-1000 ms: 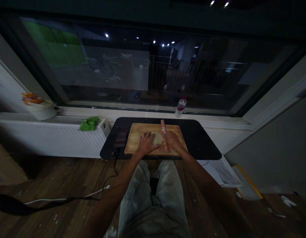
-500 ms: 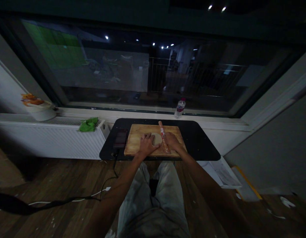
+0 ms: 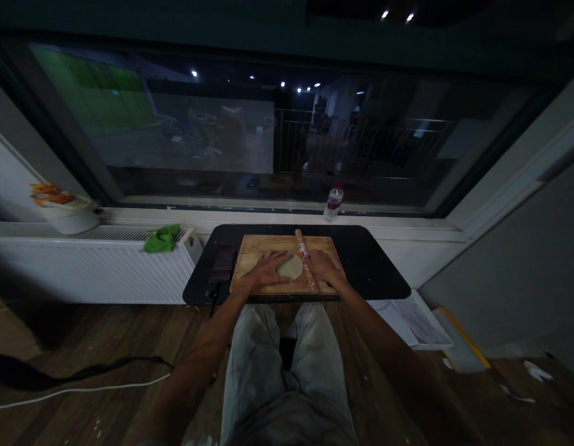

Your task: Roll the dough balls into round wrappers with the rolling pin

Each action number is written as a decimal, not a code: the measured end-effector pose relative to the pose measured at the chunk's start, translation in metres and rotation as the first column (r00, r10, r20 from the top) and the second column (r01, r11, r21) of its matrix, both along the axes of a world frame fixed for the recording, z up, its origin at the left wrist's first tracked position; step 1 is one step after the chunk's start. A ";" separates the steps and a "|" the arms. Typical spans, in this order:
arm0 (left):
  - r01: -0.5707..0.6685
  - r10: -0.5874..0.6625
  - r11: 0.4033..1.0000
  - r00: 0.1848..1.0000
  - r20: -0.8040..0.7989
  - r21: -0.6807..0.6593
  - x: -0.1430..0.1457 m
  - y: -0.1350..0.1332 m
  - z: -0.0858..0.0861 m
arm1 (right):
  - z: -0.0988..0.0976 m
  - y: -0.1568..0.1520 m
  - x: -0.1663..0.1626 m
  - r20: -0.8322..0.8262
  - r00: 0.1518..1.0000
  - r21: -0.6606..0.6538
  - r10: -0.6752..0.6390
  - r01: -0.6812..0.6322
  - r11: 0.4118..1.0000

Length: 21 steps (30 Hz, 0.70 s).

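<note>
The rolling pin is touched from its right side by the right hand, but whether the fingers are closed around it or merely pressed against it cannot be told. The left hand is spread open, unclenched, with its fingers laid over the left part of a pale dough disc and its thumb set along the near edge. The disc is thus placed between the two hands, directly left of the pin; by its exposed right edge the pin is met or nearly met, and contact there cannot be confirmed. The pin's long axis is run away from the body, slightly aslant, its far end tipped leftward; by the right hand it is reached more closely. Both are borne by a wooden board, which is set on a black table with a dark, blurred object placed left of the board. A plastic bottle is stood on the windowsill beyond. The disc's left portion is covered by fingers, part of the pin's middle is masked by the right hand, and fine detail is lost to dim light.
</note>
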<state>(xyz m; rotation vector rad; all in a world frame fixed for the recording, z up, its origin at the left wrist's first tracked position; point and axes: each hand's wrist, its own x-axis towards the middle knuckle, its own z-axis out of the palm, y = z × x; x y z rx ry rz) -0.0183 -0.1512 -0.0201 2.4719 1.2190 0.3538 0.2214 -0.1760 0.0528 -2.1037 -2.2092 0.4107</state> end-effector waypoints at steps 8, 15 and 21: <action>-0.127 0.125 0.986 0.992 0.020 0.110 0.010 -0.002 -0.017 | -0.008 0.005 -0.010 -0.037 0.999 0.024 -0.025 0.026 0.999; -0.325 0.329 0.928 0.944 0.006 0.184 0.031 -0.020 -0.011 | -0.005 0.019 -0.014 -0.018 1.000 0.003 -0.018 0.018 1.000; -0.391 0.398 0.900 0.918 0.004 0.195 0.040 -0.024 -0.008 | -0.005 0.015 -0.007 0.000 0.999 0.018 0.042 -0.042 0.999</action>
